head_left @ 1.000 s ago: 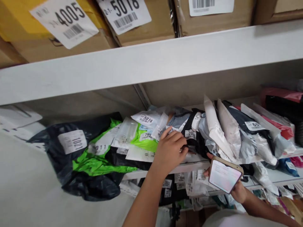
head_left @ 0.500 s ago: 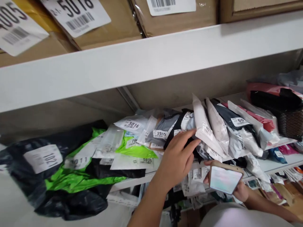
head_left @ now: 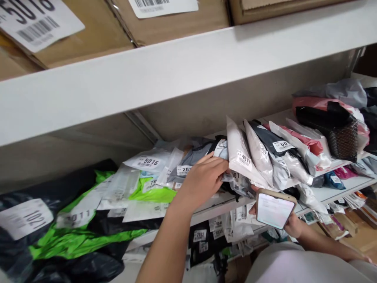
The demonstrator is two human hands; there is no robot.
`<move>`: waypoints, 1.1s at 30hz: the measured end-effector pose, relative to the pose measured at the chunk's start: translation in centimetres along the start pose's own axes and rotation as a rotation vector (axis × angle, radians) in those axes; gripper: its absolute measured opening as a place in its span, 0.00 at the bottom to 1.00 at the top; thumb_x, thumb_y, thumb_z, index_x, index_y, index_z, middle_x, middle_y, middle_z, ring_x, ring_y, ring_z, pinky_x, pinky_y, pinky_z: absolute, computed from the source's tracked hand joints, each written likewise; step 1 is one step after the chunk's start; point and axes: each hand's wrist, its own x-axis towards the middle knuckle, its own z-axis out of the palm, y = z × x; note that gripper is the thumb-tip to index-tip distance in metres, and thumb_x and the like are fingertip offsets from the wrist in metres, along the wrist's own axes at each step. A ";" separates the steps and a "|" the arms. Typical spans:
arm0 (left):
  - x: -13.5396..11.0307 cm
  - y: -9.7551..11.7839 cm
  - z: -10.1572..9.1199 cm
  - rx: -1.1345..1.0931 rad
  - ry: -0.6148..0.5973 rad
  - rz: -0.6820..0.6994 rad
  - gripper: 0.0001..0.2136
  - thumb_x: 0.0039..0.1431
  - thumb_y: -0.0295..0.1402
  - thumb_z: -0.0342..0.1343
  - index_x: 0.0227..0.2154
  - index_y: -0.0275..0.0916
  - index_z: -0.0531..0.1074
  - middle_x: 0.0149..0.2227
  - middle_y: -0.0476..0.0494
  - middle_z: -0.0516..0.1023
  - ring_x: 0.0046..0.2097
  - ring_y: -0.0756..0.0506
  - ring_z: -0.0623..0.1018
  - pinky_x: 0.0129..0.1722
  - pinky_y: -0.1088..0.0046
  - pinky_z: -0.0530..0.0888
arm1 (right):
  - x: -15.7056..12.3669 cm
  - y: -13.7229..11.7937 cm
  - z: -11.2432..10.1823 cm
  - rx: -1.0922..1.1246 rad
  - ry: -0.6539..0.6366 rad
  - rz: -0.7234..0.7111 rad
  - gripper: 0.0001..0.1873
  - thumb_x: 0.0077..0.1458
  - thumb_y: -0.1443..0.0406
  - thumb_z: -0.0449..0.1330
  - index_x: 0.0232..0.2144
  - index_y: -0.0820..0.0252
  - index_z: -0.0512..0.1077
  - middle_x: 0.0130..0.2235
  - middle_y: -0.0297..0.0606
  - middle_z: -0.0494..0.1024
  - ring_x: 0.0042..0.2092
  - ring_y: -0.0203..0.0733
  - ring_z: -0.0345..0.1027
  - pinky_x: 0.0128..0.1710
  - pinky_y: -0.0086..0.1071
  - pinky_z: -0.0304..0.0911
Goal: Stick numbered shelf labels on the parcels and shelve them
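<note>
My left hand [head_left: 203,179] reaches into a row of labelled mailer bags on a white shelf [head_left: 218,202]. Its fingers are curled and press against a dark bag just left of a white bag marked 4017 [head_left: 240,157]. A grey bag with a label starting 20 [head_left: 188,163] lies beside the hand. My right hand [head_left: 290,224] holds a smartphone [head_left: 274,209] with its lit screen facing me, below the shelf edge.
A black bag marked 1021 [head_left: 26,218] and a bright green bag [head_left: 79,236] lie at the left. Cardboard boxes with barcode labels [head_left: 97,27] sit on the upper shelf [head_left: 188,67]. More bags hang on lower shelves [head_left: 330,194]; pink and black parcels [head_left: 330,118] at right.
The view has swung to the right. My left hand has moved along the bags, from the label 2015 area to the dark bag beside 4017. The phone stays in my right hand.
</note>
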 end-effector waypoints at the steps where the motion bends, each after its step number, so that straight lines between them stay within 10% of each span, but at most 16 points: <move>1: 0.3 -0.1 0.0 0.010 0.009 0.006 0.09 0.56 0.21 0.46 0.31 0.42 0.67 0.31 0.49 0.76 0.38 0.45 0.78 0.61 0.55 0.69 | 0.0 -0.1 0.0 0.023 -0.012 -0.043 0.59 0.41 0.28 0.55 0.66 0.57 0.60 0.47 0.50 0.79 0.47 0.58 0.72 0.52 0.50 0.65; 14: 1.2 0.6 -1.6 -0.153 -0.122 -0.011 0.07 0.59 0.32 0.49 0.34 0.40 0.72 0.36 0.46 0.76 0.45 0.42 0.76 0.64 0.50 0.61 | 0.1 0.2 -1.1 -0.049 -0.060 -0.042 0.54 0.44 0.28 0.51 0.60 0.59 0.67 0.47 0.51 0.79 0.47 0.57 0.72 0.50 0.48 0.65; 25: 3.5 0.0 -2.5 -0.227 -0.387 0.028 0.20 0.48 0.26 0.62 0.47 0.41 0.75 0.55 0.45 0.76 0.55 0.42 0.75 0.54 0.73 0.71 | 1.0 -1.3 -0.3 -0.029 0.085 -0.158 0.51 0.46 0.30 0.53 0.62 0.53 0.66 0.41 0.47 0.81 0.41 0.55 0.72 0.43 0.46 0.69; 33: 6.1 0.3 -1.7 -0.062 -0.240 -0.022 0.18 0.53 0.17 0.49 0.38 0.39 0.80 0.45 0.41 0.83 0.48 0.41 0.81 0.48 0.68 0.73 | 0.8 -0.6 -1.0 -0.144 0.253 -0.087 0.60 0.37 0.24 0.47 0.61 0.55 0.66 0.37 0.48 0.80 0.38 0.58 0.70 0.42 0.51 0.65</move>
